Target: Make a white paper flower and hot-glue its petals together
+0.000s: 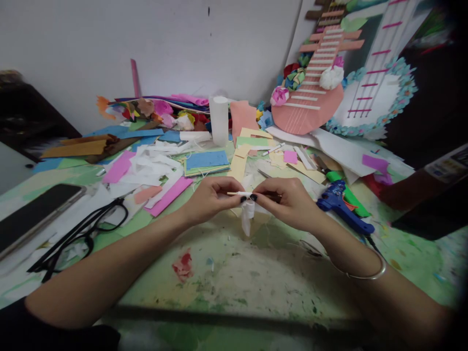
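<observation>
Both hands meet over the middle of the table, pinching a thin wooden stick (231, 193) held level. White paper (244, 193) is wrapped around the stick between my fingertips, and a loose white paper strip (247, 222) hangs below it. My left hand (214, 197) is closed on the stick's left part. On the right part, my right hand (288, 200) is closed with thumb and fingers at the wrapped paper. The stick's right end is mostly hidden by my right fingers.
A blue glue gun (341, 204) lies right of my right hand, near a green-handled cutter (351, 192). Black glasses (87, 234) and a phone (40, 214) lie left. Behind are a blue paper stack (207, 160), a white roll (219, 122) and a paper guitar (307, 114).
</observation>
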`<state>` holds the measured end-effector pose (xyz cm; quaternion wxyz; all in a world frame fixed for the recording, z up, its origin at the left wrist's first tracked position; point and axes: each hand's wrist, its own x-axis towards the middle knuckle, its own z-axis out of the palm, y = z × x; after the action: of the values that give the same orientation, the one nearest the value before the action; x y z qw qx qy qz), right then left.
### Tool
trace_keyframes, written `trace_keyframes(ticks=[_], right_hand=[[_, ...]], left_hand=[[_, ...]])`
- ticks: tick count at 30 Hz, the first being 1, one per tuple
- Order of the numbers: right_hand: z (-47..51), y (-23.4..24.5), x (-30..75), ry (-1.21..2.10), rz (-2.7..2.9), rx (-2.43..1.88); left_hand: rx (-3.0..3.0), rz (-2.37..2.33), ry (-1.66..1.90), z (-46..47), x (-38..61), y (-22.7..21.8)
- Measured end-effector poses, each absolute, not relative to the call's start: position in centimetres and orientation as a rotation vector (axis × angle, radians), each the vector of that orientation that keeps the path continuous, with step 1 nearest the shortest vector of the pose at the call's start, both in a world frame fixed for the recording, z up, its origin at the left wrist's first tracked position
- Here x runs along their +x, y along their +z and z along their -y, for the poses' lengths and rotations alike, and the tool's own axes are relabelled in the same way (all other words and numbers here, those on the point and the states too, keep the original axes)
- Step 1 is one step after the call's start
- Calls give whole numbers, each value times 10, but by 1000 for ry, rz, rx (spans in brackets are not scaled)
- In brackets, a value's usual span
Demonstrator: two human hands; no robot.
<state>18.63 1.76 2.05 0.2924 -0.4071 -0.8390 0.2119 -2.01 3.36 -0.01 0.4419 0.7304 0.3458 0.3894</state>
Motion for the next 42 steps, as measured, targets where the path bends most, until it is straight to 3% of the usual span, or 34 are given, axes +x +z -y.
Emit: trace_keyframes(ticks=[42], right_hand=[[-16,18,184,634,2063,-1135]], left_hand=[[1570,-809,830,-34,-20,0]])
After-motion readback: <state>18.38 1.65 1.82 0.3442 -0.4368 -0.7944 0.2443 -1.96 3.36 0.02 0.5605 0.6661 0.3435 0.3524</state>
